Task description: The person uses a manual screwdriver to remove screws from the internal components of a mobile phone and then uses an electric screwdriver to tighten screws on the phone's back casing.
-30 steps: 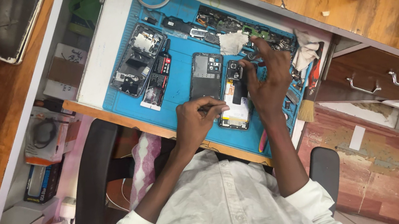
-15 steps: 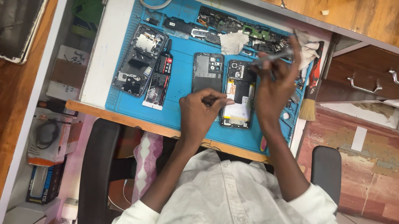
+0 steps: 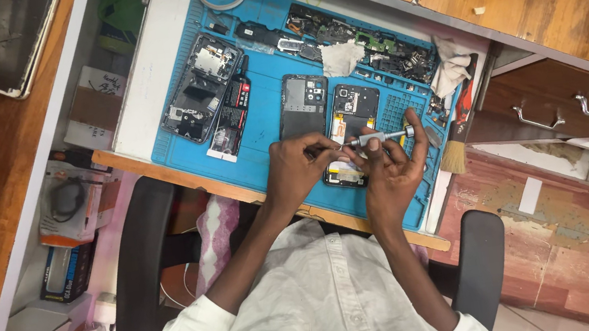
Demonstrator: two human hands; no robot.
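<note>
Together, left hand and right hand pinching small metal tool, fingers closed

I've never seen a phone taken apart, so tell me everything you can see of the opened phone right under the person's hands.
The opened black smartphone lies flat on the blue work mat, back cover off, its dark inner boards and a round camera part showing near the top end. Orange-yellow strips show at its middle, and a pale patch at its lower end. The left hand and the right hand cover its lower half, holding a small silver metal tool across it. A separate grey back cover lies beside it.
</note>
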